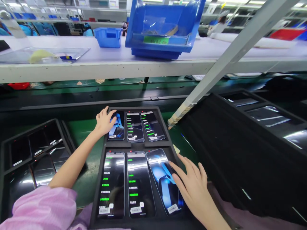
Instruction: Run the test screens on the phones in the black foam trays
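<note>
A black foam tray [120, 146] lies in front of me with two rows of smartphones in it. My left hand [105, 121] rests with spread fingers at the far-left smartphone [118, 126], which shows a blue picture. My right hand [192, 179] is open, its fingertips at the right edge of the near-right smartphone [163, 179], also lit with a blue picture and lying tilted. The near-left smartphone [112, 185], near-middle smartphone [137, 185], far-middle smartphone [134, 126] and far-right smartphone [152, 126] show green and white text lists. Barcode labels sit on their lower ends.
Another tray of dark phones [38, 143] lies at the left. Black trays [240, 153] with phones stand at the right, beside a slanted metal post [211, 80]. Blue bins [165, 28] sit on the shelf [100, 68] ahead. People are in the background.
</note>
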Action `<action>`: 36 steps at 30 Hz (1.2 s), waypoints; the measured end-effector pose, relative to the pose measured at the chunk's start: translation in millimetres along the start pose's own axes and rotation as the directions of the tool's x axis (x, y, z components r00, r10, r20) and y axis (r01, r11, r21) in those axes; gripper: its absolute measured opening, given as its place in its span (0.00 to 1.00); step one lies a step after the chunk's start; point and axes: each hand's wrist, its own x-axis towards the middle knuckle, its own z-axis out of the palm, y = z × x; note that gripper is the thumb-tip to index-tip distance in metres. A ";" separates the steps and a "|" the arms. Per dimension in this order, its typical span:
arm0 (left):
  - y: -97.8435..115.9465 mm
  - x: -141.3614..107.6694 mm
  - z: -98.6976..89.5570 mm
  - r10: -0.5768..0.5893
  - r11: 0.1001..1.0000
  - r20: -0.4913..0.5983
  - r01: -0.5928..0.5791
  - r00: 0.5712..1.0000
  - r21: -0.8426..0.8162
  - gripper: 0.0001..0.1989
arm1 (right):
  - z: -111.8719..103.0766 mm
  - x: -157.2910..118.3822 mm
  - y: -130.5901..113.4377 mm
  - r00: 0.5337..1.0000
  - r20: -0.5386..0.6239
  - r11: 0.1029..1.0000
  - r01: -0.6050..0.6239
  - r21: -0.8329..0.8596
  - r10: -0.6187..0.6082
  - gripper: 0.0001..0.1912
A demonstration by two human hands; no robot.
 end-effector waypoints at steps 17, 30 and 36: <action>0.0 -41.2 1.6 0.011 0.976 0.106 0.013 0.994 -0.217 0.19 | -9.6 -42.6 -1.3 0.999 -0.033 0.987 -0.024 0.159 0.030 0.15; -10.6 -30.1 7.7 -0.100 0.888 0.257 0.203 0.961 -0.412 0.40 | -14.5 -47.9 -1.8 0.886 0.392 0.892 -0.366 0.265 0.247 0.39; 0.1 -19.3 11.9 -0.224 0.871 0.188 0.283 0.956 -0.403 0.37 | -5.6 -37.6 -7.1 0.862 0.342 0.836 -0.473 0.279 0.374 0.38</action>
